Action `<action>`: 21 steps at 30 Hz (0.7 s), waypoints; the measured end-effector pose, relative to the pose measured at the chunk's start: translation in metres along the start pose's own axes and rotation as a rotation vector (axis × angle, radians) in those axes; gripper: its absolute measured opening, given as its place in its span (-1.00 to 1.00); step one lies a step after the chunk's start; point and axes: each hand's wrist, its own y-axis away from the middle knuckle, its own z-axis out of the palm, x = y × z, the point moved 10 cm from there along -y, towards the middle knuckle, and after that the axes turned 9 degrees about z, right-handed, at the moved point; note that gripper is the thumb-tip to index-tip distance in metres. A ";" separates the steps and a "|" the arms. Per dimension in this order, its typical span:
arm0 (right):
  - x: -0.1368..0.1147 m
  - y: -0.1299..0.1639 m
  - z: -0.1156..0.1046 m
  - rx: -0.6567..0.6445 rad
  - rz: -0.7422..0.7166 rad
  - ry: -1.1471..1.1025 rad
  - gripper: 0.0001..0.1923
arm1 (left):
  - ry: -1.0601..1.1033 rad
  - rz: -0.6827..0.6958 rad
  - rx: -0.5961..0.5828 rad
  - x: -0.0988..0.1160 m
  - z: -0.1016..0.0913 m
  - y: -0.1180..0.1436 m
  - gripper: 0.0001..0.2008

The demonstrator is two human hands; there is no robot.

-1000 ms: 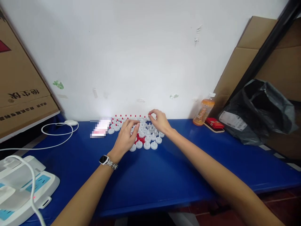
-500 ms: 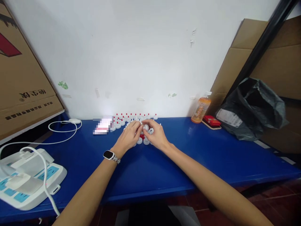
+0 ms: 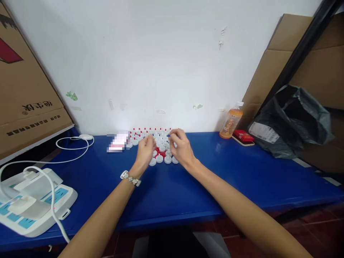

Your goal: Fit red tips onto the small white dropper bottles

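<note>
White round caps [image 3: 159,158] crowd the middle of the blue table, between and in front of my hands. Among them lies a small heap of red tips [image 3: 160,152]. Farther back, rows of white caps topped with red tips [image 3: 135,141] stand upright near the wall. My left hand [image 3: 145,150] is curled closed at the left side of the loose caps; its fingers hide whatever they hold. Over the right side of the caps, my right hand [image 3: 182,147] has its fingers bent in toward the thumb, and anything between them is too small to make out.
A pixelated pale item [image 3: 118,142] lies left of the caps. The white power strip [image 3: 40,204] and its cable occupy the left end. On the right are an orange drink bottle [image 3: 231,120], a red box [image 3: 243,135] on a phone, and a dark plastic bag [image 3: 290,123].
My hands were together around a white cap and have now moved apart. The left wrist has turned, hiding the watch face. More loose caps and red tips show between the hands.
</note>
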 end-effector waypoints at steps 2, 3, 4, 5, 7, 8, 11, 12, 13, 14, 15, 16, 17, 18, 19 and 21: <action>0.014 -0.002 -0.009 0.053 0.086 -0.049 -0.80 | -0.092 0.031 0.008 0.004 -0.014 -0.005 -0.62; 0.020 -0.002 -0.011 0.066 0.126 -0.083 -0.83 | -0.203 0.089 -0.035 0.010 -0.016 -0.007 -0.62; 0.024 -0.002 -0.012 0.067 0.156 -0.117 -0.86 | -0.333 0.172 -0.105 0.017 -0.014 -0.007 -0.64; 0.027 -0.002 -0.010 0.062 0.179 -0.145 -0.88 | -0.445 0.254 -0.189 0.023 -0.008 -0.006 -0.67; 0.030 0.000 -0.005 0.035 0.211 -0.179 -0.91 | -0.646 0.378 -0.338 0.026 0.006 0.001 -0.75; 0.031 0.001 -0.002 0.016 0.226 -0.186 -0.91 | -0.720 0.411 -0.387 0.024 0.010 0.003 -0.79; 0.039 0.004 0.002 -0.022 0.297 -0.169 -0.90 | -0.851 0.427 -0.431 0.014 0.012 0.005 -0.79; 0.042 0.006 0.002 -0.025 0.327 -0.151 -0.89 | -0.861 0.421 -0.424 0.012 0.010 0.003 -0.78; 0.046 0.007 0.002 -0.029 0.353 -0.134 -0.89 | -0.860 0.410 -0.409 0.011 0.005 0.001 -0.77; 0.049 0.007 0.002 -0.039 0.374 -0.124 -0.88 | -0.854 0.397 -0.392 0.010 -0.001 -0.002 -0.76; 0.051 0.008 0.003 -0.059 0.391 -0.128 -0.86 | -0.846 0.381 -0.374 0.009 -0.007 -0.005 -0.75; 0.054 0.009 0.006 -0.087 0.407 -0.149 -0.85 | -0.839 0.362 -0.357 0.008 -0.014 -0.008 -0.74; 0.055 0.010 0.010 -0.122 0.423 -0.184 -0.84 | -0.833 0.339 -0.344 0.007 -0.022 -0.011 -0.74; 0.057 0.011 0.014 -0.155 0.440 -0.225 -0.83 | -0.828 0.310 -0.333 0.004 -0.029 -0.013 -0.74; 0.058 0.011 0.018 -0.181 0.456 -0.265 -0.82 | -0.822 0.274 -0.325 0.001 -0.037 -0.016 -0.74; 0.057 0.009 0.026 -0.209 0.475 -0.318 -0.81 | -0.813 0.200 -0.298 -0.005 -0.054 -0.019 -0.76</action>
